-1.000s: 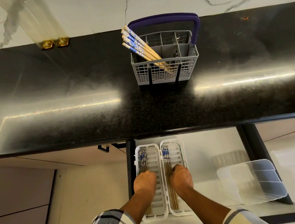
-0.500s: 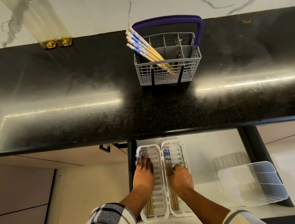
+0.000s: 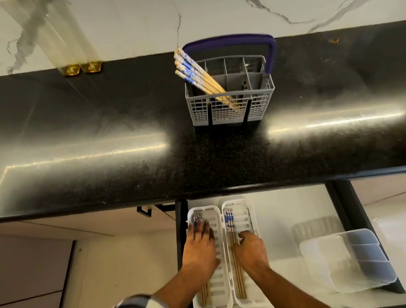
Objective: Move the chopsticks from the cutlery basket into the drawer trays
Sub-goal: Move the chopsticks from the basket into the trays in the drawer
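Chopsticks (image 3: 201,81): five in basket (image 3: 230,110), two trays (image 3: 220,249).

Grey cutlery basket (image 3: 229,103) with purple handle (image 3: 229,41) on speckled black counter (image 3: 97,118), blue-patterned tan chopsticks (image 3: 196,77) inside, white drawer trays (image 3: 217,228) below

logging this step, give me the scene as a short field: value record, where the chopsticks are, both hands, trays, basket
cutlery basket: grey, purple handle, on the black counter
basket chopsticks: a bundle left, leaning out to the left
left tray: white, in the open drawer, chopsticks along its left side
right tray: white, beside the left tray, chopsticks along its left side
left hand: flat, fingers spread, over the left tray's chopsticks
right hand: loosely curled over the right tray
clear container: at the drawer's right
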Available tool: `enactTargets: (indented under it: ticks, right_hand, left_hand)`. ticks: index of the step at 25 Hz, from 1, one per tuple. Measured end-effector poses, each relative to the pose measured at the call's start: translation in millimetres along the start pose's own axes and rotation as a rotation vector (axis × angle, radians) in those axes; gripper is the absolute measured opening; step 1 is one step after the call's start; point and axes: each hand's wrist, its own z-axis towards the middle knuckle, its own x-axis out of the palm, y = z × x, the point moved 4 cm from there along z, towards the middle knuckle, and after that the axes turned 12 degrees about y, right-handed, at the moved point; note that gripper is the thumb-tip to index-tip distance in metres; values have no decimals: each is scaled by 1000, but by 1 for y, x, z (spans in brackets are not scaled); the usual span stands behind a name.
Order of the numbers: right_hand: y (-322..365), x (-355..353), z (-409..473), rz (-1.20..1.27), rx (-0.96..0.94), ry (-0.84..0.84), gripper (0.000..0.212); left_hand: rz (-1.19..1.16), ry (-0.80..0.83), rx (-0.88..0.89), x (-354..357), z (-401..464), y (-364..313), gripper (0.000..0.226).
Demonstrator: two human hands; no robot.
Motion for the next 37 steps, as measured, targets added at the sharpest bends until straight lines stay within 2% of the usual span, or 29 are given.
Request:
enactTargets:
  ticks: [2, 4, 7, 9, 13, 16, 19, 24, 26, 29, 32, 37]
  right_hand:
    - [22, -34, -16, 178, -116, -39, 29]
    - [61, -85, -37, 333, -275, -132, 25]
    - [135, -166, -56, 386, -593, -322, 28]
    - [184, -202, -52, 309, -703, -376, 23]
    - [272, -243, -16, 115, -787, -372, 21]
    - [308, -248, 18, -121, -751, -339, 24]
    - [325, -250, 46, -265, -679, -319, 22]
    - [335, -250, 69, -499, -601, -202, 23]
    - [337, -249, 71, -522, -621, -160, 23]
    - [340, -251, 73, -529, -652, -125, 26]
    - [338, -256, 75, -507, -656, -159, 21]
    - [334, -255, 72, -503, -686, -165, 17]
  left_hand:
    - [-280, -177, 66, -38, -26, 17, 73]
    - [-591, -461, 148, -92, -58, 48, 65]
    - [-1123, -766, 229, -180, -88, 103, 66]
    - [-1415, -819, 267, -231, -84, 128, 63]
    - [-1826, -908, 156, -286, -41, 151, 49]
    - [-1833, -905, 90, -300, -14, 140, 27]
    - [-1827, -872, 7, -306, 2, 130, 33]
    - [-2034, -793, 0, -309, 23, 130, 40]
    - [-2088, -775, -13, -310, 22, 128, 35]
    - [-2038, -776, -17, -310, 23, 129, 36]
    - [-1958, -818, -47, -310, 25, 133, 38]
    - [-1906, -858, -66, -312, 20, 133, 28]
